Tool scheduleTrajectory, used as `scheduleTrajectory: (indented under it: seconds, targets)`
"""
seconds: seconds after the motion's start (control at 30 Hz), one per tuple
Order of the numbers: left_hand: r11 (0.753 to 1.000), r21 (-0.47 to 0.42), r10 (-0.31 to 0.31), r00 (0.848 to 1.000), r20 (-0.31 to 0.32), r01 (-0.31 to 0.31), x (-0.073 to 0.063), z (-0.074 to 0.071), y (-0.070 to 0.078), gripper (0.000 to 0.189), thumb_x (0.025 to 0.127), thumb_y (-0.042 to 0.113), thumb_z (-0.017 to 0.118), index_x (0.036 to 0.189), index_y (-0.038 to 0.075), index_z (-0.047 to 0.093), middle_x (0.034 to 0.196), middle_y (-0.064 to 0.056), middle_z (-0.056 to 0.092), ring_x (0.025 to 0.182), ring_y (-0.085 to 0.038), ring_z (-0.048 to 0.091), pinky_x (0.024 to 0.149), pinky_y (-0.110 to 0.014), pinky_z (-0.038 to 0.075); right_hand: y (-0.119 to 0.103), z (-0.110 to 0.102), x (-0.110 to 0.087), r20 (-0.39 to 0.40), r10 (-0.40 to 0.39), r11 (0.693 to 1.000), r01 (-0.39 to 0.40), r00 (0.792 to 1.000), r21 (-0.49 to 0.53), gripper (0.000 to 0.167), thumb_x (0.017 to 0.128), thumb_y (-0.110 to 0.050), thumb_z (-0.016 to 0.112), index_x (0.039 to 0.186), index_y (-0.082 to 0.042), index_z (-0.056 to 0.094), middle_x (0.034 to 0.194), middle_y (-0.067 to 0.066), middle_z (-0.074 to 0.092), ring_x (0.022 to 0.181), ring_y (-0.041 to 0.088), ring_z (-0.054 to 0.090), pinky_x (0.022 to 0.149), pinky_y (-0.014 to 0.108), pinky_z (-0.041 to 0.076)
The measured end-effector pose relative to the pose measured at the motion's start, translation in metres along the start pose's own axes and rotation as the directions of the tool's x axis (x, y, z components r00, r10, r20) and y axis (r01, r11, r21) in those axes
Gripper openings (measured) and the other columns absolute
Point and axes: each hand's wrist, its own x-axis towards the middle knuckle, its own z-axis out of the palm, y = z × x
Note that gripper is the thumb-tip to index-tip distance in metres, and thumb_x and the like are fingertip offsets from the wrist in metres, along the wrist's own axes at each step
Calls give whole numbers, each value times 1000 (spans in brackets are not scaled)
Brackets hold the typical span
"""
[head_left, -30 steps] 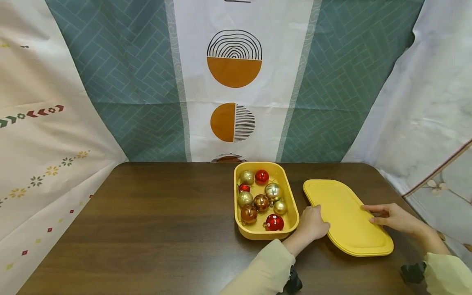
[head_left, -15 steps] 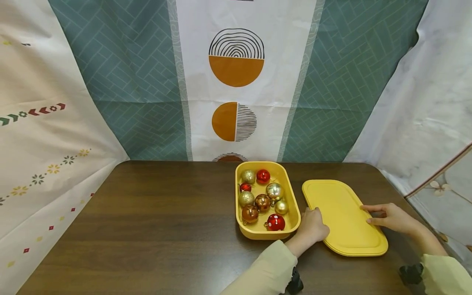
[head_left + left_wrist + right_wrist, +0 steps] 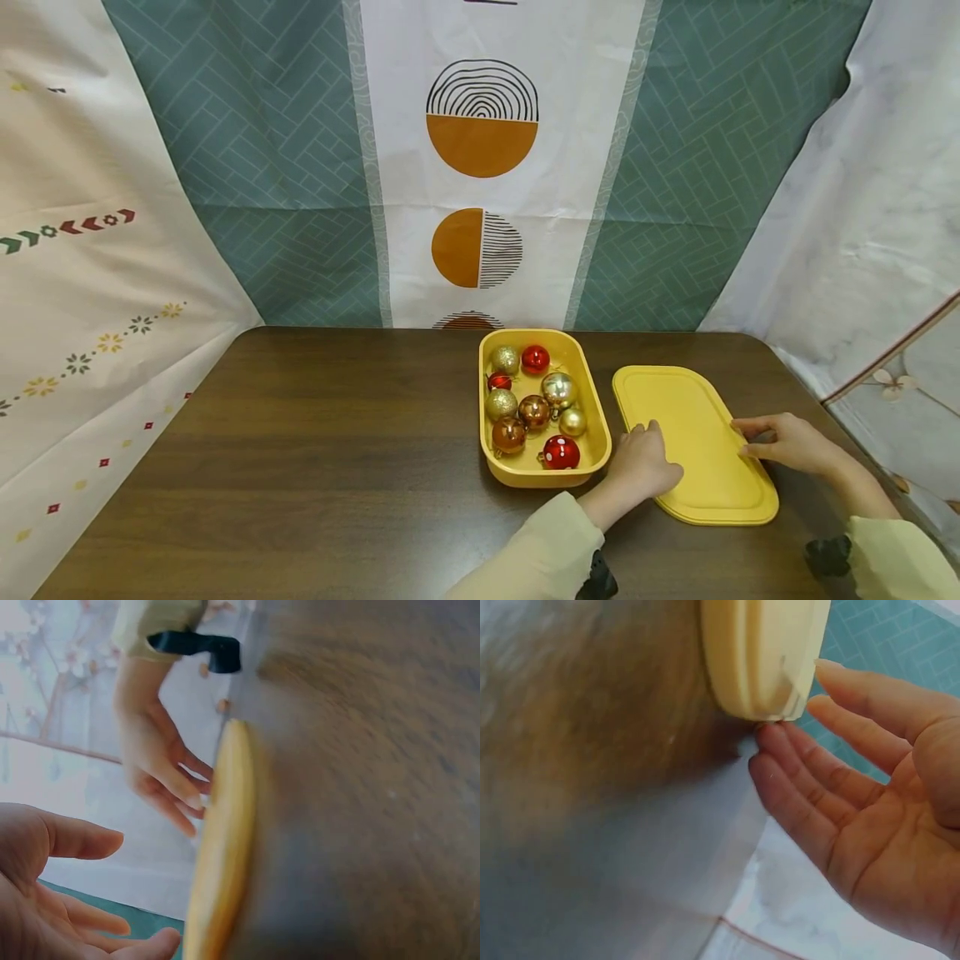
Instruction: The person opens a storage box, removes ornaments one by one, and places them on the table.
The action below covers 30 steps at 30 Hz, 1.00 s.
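A yellow lid (image 3: 708, 442) with rounded corners lies on the dark wooden table, to the right of a yellow box (image 3: 534, 478). My right hand (image 3: 795, 446) is at the lid's right edge; in the right wrist view its extended fingers (image 3: 795, 761) touch the rim. My left hand (image 3: 643, 462) is over the lid's left edge, between lid and box. In the left wrist view its thumb and loosely bent fingers (image 3: 90, 919) stand apart, with nothing gripped. Its fingertips are partly hidden in the head view.
Several ball ornaments in red, gold and brown, among them a spotted red bauble (image 3: 560, 452), lie in the open box. Brown table surface (image 3: 300, 467) extends to the left. Patterned curtains (image 3: 285, 167) hang behind and at both sides.
The lid has slid left and turned slightly toward upright in the head view, the right hand moving left with it. The left hand has shifted slightly right over the lid's edge. Box and ornaments stay put.
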Motion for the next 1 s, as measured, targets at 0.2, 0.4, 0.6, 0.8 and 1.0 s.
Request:
scheduleTrajectory:
  seconds: [0.2, 0.4, 0.6, 0.8, 1.0]
  targets:
    - [980, -140, 134, 990, -35, -138, -15, -24, -2, 58, 81, 30, 66, 133, 12, 47, 126, 5, 53, 115, -10, 49, 94, -23, 40, -21, 1, 3, -67, -8, 998, 4, 998, -63, 42, 80, -17, 68, 110, 12, 59, 94, 22, 65, 77, 24, 63, 59, 28, 49]
    - [951, -232, 196, 979, -60, -205, -25, -55, -16, 55, 82, 27, 66, 132, 14, 49, 126, 3, 54, 112, -11, 52, 88, -24, 44, -54, 8, 16, -101, -77, 997, 76, 992, -12, 39, 81, -12, 66, 113, 9, 59, 96, 23, 64, 78, 27, 63, 61, 28, 51]
    - [926, -267, 254, 963, -85, -268, -27, -80, -42, 53, 83, 23, 65, 131, 10, 49, 115, -4, 60, 99, -14, 58, 76, -22, 46, -81, 22, 35, -85, -159, 978, 169, 984, 125, 43, 86, -15, 63, 120, 9, 53, 104, 25, 61, 85, 29, 64, 67, 27, 52]
    - [911, -288, 277, 956, -102, -295, -29, -103, -77, 54, 81, 19, 68, 130, 6, 50, 124, -8, 57, 106, -21, 58, 85, -29, 47, -108, 42, 52, -73, -208, 923, 221, 975, 314, 50, 88, -17, 60, 128, 8, 45, 114, 29, 55, 96, 35, 60, 73, 24, 51]
    - [877, -365, 296, 949, -106, -314, -30, -119, -111, 52, 80, 14, 70, 127, 1, 52, 122, -14, 57, 105, -29, 58, 87, -39, 47, -130, 56, 67, -41, -221, 884, 218, 974, 413, 53, 89, -21, 58, 134, 2, 42, 125, 25, 50, 108, 37, 53, 82, 29, 49]
